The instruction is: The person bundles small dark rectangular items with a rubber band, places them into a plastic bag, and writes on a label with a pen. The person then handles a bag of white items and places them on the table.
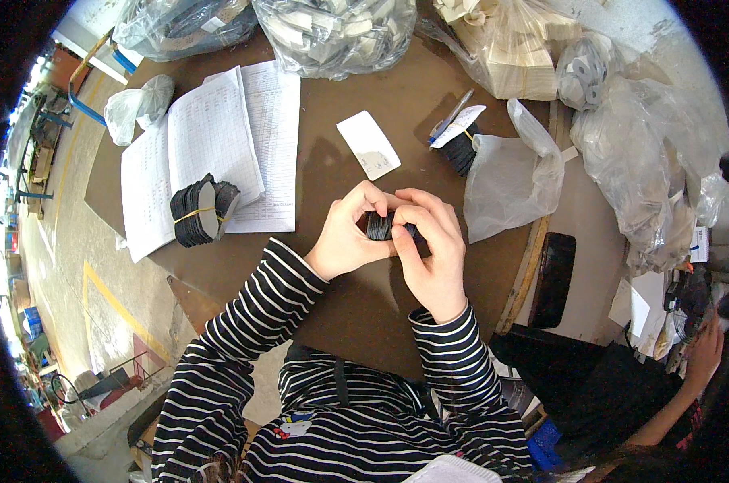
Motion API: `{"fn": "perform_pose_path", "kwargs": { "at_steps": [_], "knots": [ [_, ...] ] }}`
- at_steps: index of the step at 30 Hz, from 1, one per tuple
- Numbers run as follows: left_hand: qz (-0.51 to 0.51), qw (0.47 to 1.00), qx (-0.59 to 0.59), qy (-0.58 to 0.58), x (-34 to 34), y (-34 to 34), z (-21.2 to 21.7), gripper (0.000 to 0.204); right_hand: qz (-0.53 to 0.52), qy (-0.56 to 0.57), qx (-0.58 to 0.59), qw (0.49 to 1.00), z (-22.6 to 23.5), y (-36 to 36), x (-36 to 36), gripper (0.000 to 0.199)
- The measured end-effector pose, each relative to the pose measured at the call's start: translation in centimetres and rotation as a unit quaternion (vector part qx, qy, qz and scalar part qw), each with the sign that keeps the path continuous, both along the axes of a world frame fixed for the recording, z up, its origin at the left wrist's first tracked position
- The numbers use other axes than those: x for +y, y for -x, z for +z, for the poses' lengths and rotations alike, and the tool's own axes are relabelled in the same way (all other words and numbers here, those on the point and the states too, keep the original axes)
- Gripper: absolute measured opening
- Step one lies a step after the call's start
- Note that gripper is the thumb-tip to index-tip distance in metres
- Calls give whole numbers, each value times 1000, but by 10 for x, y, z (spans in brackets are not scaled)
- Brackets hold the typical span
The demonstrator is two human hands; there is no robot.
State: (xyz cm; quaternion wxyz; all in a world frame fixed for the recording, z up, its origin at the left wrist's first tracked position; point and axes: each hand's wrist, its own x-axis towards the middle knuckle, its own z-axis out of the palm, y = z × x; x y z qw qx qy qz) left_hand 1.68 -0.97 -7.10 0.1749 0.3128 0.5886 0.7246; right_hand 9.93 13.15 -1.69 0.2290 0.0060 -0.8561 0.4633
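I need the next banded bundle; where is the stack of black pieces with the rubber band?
In the head view, the banded black stack lies on the open ledger, left of the left hand.

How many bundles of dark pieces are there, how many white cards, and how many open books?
Bundles of dark pieces: 3 – one in both hands, one on the open book, one by the clear bag
White cards: 1
Open books: 1
Total: 5
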Motion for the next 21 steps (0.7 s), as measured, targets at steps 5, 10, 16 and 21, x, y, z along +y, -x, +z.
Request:
{"fn": "perform_pose_path", "kwargs": {
  "at_steps": [5, 10, 16, 21],
  "knots": [
    [-27, 999, 7, 27, -4, -1, 3, 51, -5, 22, -8, 1000, -3, 0, -1, 11],
    [-24, 1000, 5, 12, -1, -1, 3, 51, -7, 58, -21, 998, -2, -2, -2, 12],
    [-4, 999, 15, 35, -2, -1, -2, 49, -11, 64, -3, 998, -3, -1, -5, 15],
    [-19, 996, -4, 91, -7, -2, -2, 52, 5, 28, 2, 1000, -1, -2, -7, 14]
  ]
}}
